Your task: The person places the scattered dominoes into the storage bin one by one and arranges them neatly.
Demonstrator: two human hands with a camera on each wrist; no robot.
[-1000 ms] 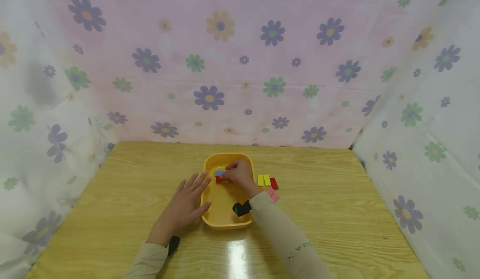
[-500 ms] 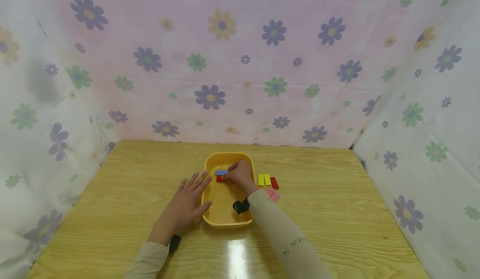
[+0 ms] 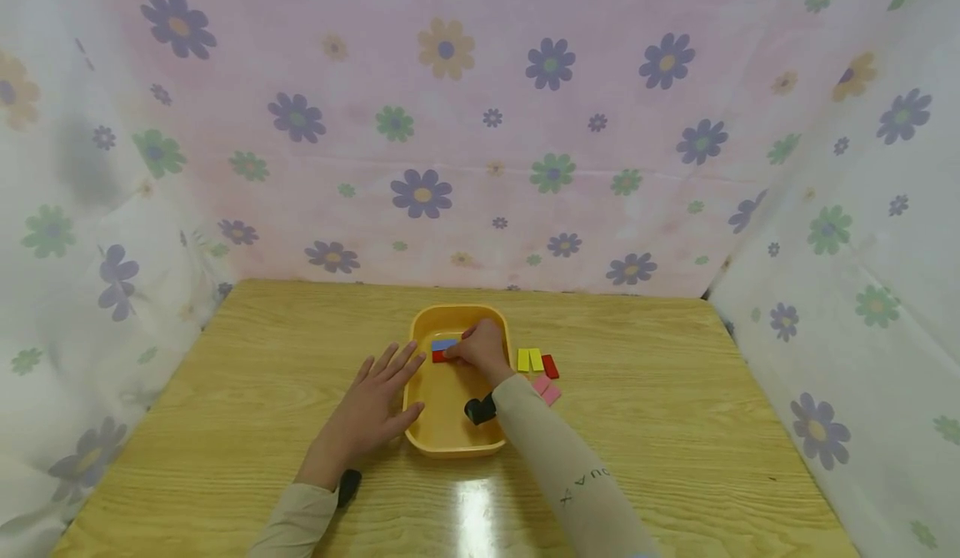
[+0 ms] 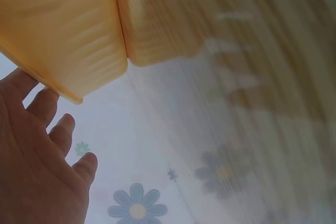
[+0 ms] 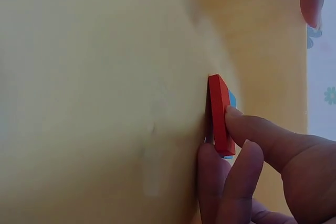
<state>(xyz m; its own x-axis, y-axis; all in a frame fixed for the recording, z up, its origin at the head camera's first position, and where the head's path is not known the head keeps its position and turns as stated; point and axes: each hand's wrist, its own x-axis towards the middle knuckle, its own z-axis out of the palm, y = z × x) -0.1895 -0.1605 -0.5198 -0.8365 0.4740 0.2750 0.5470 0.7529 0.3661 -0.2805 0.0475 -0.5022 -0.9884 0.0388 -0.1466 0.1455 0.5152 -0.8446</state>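
A person in pale sleeves (image 3: 573, 470) is leaning both arms in over a yellow tray (image 3: 442, 424), which sits on the wood-grained table (image 3: 675, 424) in the lower middle of the head view. The right hand (image 3: 483, 349) reaches into the tray's upper right part, pinching a red block (image 3: 438, 357) with thumb and fingers near its right end. In the right wrist view that block stands out right of centre, the thumb on its face and two fingertips close by its lower end. A blue block (image 3: 442, 345) lies along its far side, just above it in the head view; I can't quite tell from here whether the fingers grip that one as well. The left hand (image 3: 369, 408) is spread wide, fingers and thumb at the tray's left rim; in the left wrist view the fingertips meet the edge at middle left. Just right of the tray are two yellow blocks (image 3: 524, 359) side by side, a second red piece (image 3: 551, 366) next to them and pink blocks (image 3: 546, 389) a little lower. Flowered cloth (image 3: 480, 153) hangs around the table, pinkish across the top of the frame and white on both sides.
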